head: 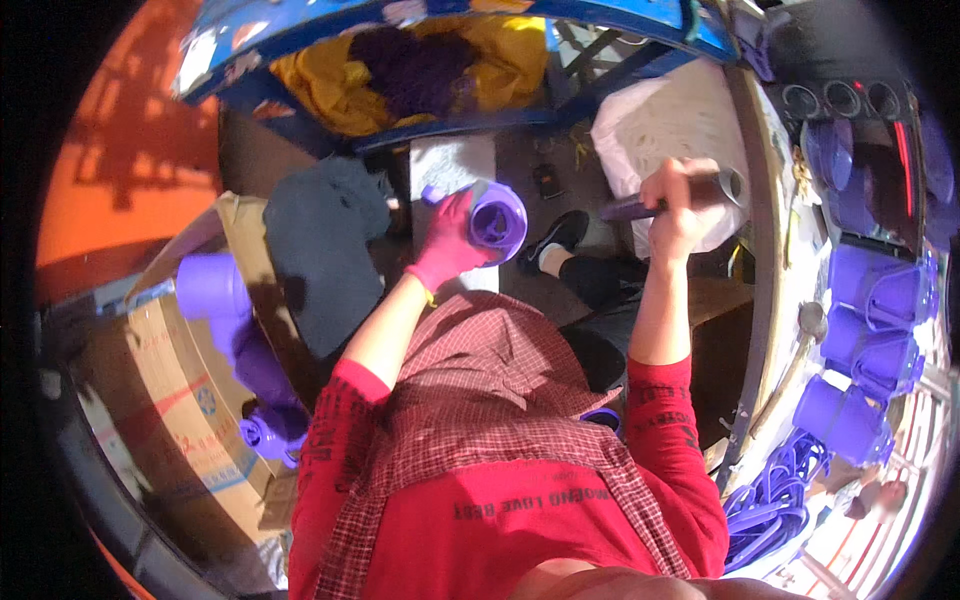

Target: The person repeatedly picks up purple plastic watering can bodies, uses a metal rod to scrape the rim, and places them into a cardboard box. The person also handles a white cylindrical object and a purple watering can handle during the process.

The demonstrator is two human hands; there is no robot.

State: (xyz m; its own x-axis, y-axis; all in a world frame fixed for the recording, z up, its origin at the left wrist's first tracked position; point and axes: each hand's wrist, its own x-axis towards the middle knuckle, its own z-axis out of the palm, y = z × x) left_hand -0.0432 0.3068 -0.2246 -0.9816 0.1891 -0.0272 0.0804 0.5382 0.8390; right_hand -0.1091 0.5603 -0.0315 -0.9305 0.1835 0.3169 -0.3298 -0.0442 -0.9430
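Observation:
My left hand [448, 238], in a pink glove, grips a hollow purple plastic part [517, 229] with its round open end facing up. A short purple stub sticks out beyond the glove on the far side. My bare right hand [670, 214] is raised to the right and closed around a dark tool [709, 187]. Its flat, blade-like end points left, and a hollow tubular end shows on the right; its exact kind is unclear. The tool and the purple part are apart. Below the purple part, a pale board or sheet [446, 161] is partly covered.
A cardboard box [187, 405] with purple parts [214, 289] stands left, beside dark cloth [322, 247]. Ahead is a blue metal frame [457, 124] with yellow cloth. A white sack [622, 127], a worktable edge [769, 172], a hammer [795, 356] and purple containers [840, 409] are right.

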